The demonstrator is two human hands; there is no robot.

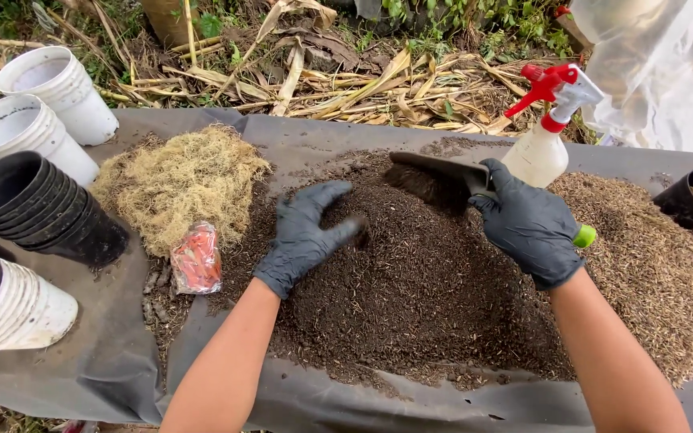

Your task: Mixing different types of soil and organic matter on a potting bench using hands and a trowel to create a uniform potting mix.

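Both my hands wear black gloves. My left hand (305, 234) lies flat on a big mound of dark soil mix (411, 297), fingers apart, pressing into it. My right hand (529, 226) grips the green-ended handle of a dark scoop (436, 174), whose blade is tilted and loaded with soil above the mound's far side. The mound sits on a grey sheet (106, 353) spread over the work surface.
A pile of pale dry fibre (182, 180) and a small orange packet (196, 260) lie left of the mound. Stacked black pots (34, 210) and white pots (42, 96) stand at the left. A spray bottle (547, 132) stands behind; brown husks (651, 265) and a black pot (683, 199) lie right.
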